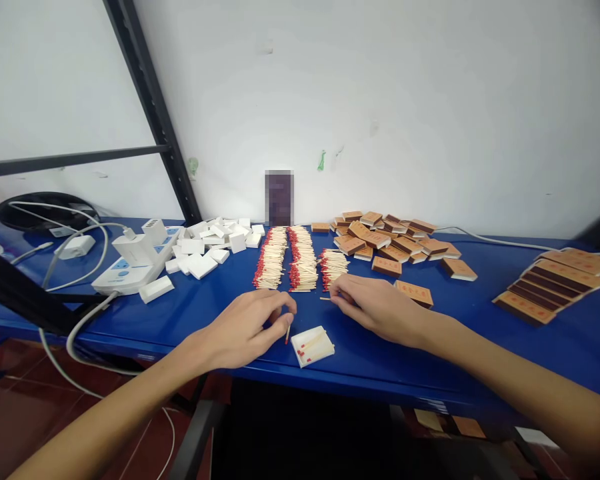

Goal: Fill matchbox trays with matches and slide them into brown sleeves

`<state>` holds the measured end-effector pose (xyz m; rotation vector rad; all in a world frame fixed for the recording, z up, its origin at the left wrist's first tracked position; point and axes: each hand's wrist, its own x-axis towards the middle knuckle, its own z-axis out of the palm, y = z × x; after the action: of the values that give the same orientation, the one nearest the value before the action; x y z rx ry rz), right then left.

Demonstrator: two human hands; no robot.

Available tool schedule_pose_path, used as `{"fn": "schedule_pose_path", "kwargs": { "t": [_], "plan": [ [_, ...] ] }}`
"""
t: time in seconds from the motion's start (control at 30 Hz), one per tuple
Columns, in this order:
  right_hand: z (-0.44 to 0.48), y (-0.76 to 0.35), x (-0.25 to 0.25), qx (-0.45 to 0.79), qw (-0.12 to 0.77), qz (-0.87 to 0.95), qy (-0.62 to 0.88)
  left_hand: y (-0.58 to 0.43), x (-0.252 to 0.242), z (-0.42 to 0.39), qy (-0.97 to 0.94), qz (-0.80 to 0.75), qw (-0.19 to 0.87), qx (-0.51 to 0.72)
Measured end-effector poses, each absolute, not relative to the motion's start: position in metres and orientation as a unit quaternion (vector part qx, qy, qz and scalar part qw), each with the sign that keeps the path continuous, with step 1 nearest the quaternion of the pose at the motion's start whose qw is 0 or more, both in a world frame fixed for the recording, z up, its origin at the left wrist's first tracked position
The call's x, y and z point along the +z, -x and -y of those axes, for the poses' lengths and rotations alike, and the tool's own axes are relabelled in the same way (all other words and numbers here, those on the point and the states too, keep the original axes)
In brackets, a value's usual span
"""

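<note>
Wooden matches (303, 257), matt card tray (313, 345), glossy table (190, 307)

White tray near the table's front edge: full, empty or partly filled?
Partly filled. The white tray lies open side up, a few red-tipped matches inside; much of its white floor shows.

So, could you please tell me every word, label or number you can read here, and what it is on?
None can be read.
Brown sleeves: red print, too blurred.
Power strip: blue marks, too small.
Dark card by the wall: pixelated.
</note>
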<state>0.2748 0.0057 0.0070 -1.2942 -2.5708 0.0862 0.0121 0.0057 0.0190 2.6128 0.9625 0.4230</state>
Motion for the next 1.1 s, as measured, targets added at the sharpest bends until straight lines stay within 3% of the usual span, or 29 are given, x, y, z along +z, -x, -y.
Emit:
{"fn": "schedule_pose_path", "kwargs": {
  "t": [0.23,0.5,0.83,1.1],
  "plan": [
    [0.03,-0.256,0.023,0.115,0.127,0.917,0.361,-0.002,0.017,-0.007,-0.944,-0.285,0.148,0.08],
    [0.029,-0.264,0.021,0.159,0.151,0.912,0.348,0.002,0.017,-0.005,-0.927,-0.333,0.136,0.107],
    [0.022,-0.262,0.009,0.181,0.145,0.913,0.337,-0.009,0.03,0.003,-0.91,-0.412,0.046,0.023],
    [0.03,-0.263,0.01,0.192,0.148,0.906,0.346,-0.021,0.042,0.009,-0.912,-0.375,0.114,0.123]
  ]
}}
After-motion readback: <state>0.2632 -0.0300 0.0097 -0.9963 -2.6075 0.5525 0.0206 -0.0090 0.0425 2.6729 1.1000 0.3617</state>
